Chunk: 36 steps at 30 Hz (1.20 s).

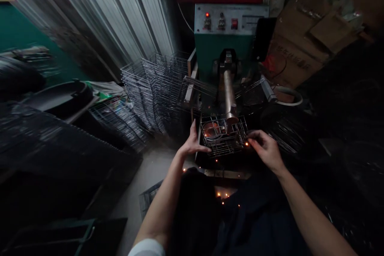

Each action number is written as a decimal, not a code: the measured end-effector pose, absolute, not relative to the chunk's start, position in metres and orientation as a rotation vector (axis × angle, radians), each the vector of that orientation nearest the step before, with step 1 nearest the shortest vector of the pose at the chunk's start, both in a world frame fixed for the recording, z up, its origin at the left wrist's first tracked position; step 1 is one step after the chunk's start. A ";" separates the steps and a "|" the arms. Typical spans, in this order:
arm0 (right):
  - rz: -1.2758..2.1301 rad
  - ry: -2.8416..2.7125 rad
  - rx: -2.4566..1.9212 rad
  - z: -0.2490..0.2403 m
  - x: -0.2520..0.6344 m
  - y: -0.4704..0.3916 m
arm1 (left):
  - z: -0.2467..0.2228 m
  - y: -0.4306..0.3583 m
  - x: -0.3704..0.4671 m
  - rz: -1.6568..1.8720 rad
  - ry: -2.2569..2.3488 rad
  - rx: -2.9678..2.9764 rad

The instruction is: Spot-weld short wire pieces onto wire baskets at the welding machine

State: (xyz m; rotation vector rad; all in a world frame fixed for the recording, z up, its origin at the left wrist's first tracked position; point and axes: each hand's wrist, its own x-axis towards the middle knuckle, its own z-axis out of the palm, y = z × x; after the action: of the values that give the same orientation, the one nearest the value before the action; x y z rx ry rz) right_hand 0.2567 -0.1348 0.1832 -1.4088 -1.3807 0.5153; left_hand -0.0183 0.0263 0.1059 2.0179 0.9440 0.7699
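Observation:
A small wire rack [223, 148] lies under the round metal electrode [230, 100] of a spot welding machine [225, 48], with glowing sparks around it. My left hand [192, 142] is at the rack's left side, thumb and fingers spread apart, the thumb along its front left corner. At the right edge, the fingertips of my right hand [267, 148] are pinched together on the rack's wires, close to a bright spark. A copper-coloured round part [211, 130] shows through the wires on the left. Exactly which wire the right fingers grip is too dark to make out.
Tall stacks of wire racks [156, 92] stand left of the machine. Metal brackets [267, 88] flank the electrode. Cardboard boxes [303, 44] are piled at the back right, and a black round pan-like thing [60, 98] is at the left. Sparks [223, 195] fall near my lap.

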 end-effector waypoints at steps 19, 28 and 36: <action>1.520 -0.918 -1.127 0.228 0.217 -0.193 | 0.133 -0.080 -0.025 0.425 1.024 2.248; 0.754 -1.967 -1.381 0.195 0.218 -0.182 | 0.174 -0.083 0.011 0.412 1.108 2.503; -0.190 -2.406 -1.443 0.164 0.215 -0.178 | 0.188 -0.082 0.025 0.528 1.141 2.412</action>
State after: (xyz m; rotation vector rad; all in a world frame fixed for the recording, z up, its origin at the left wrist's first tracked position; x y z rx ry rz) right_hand 0.2153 -0.1777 0.1644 -1.4427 -2.4061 -0.1902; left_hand 0.0248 -0.0818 0.1884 2.4124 1.1411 0.5276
